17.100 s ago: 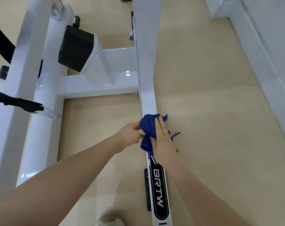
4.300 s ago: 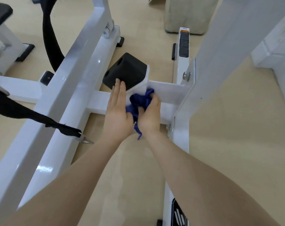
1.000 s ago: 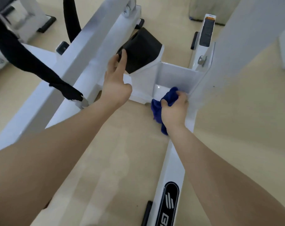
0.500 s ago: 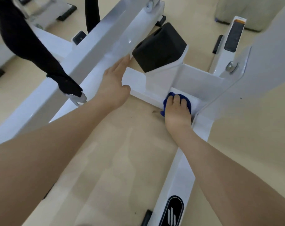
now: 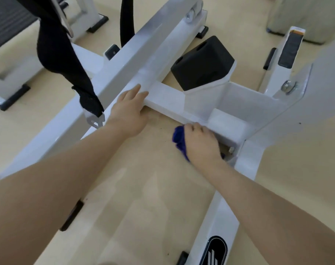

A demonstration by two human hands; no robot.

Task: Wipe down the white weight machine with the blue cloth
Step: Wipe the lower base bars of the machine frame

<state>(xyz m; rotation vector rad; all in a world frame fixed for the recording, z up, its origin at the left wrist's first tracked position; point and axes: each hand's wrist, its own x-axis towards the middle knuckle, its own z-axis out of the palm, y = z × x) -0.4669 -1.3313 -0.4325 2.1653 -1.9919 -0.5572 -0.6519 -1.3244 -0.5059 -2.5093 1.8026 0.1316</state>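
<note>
The white weight machine's low cross beam [image 5: 168,101] runs between two long floor rails. My right hand [image 5: 200,142] grips the bunched blue cloth [image 5: 179,138] against the near side face of that beam, close to where it meets the right rail [image 5: 245,165]. Most of the cloth is hidden under my palm. My left hand [image 5: 129,109] rests with straight fingers on the left end of the beam, at its joint with the slanted left rail [image 5: 124,60].
A black rubber block [image 5: 202,62] sits on the bracket above the beam. A black strap with a metal clip [image 5: 94,119] hangs at the left. Tan floor lies between the rails. A black bench pad [image 5: 7,22] and a beige block [image 5: 300,16] stand farther off.
My right hand has slid the cloth off the beam's top down onto its near side face. My left hand stays at the beam's left end. The view has shifted slightly.
</note>
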